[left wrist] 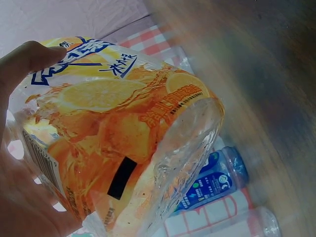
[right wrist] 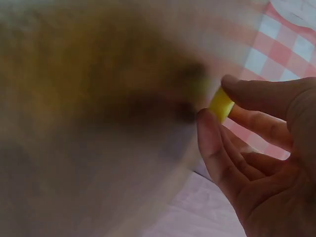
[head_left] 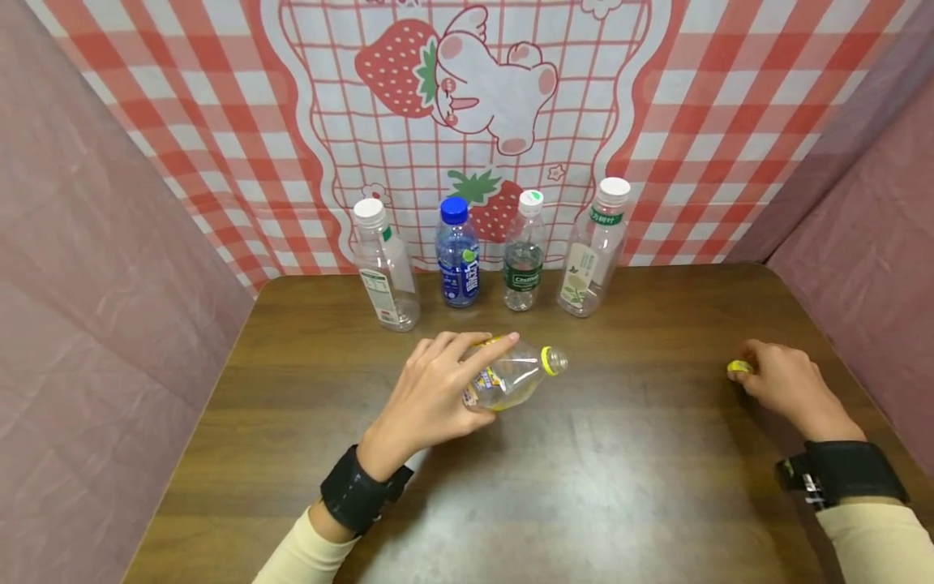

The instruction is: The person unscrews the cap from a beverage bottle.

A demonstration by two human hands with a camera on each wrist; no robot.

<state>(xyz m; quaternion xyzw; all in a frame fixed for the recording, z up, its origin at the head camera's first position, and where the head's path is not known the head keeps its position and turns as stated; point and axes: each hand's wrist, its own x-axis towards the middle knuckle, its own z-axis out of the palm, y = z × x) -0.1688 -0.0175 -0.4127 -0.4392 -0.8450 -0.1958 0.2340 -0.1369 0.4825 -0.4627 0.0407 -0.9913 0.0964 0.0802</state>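
My left hand (head_left: 438, 393) grips a clear plastic bottle (head_left: 520, 375) with a yellow neck ring and no cap on its mouth. The bottle is tilted, its mouth pointing right, above the middle of the table. In the left wrist view its orange lemon-print label (left wrist: 103, 118) and base show, with the thumb along one side. Over at the table's right, my right hand (head_left: 791, 389) pinches a small yellow bottle cap (head_left: 740, 367) between thumb and fingertip. The same cap (right wrist: 221, 104) shows between the fingers in the right wrist view.
Along the table's (head_left: 306, 454) back edge stand a white-capped bottle (head_left: 397, 284), a blue-capped bottle (head_left: 458, 259), a small green-labelled bottle (head_left: 522, 264) and another tall white-capped bottle (head_left: 593, 251). A red checked cloth (head_left: 686, 146) hangs behind them.
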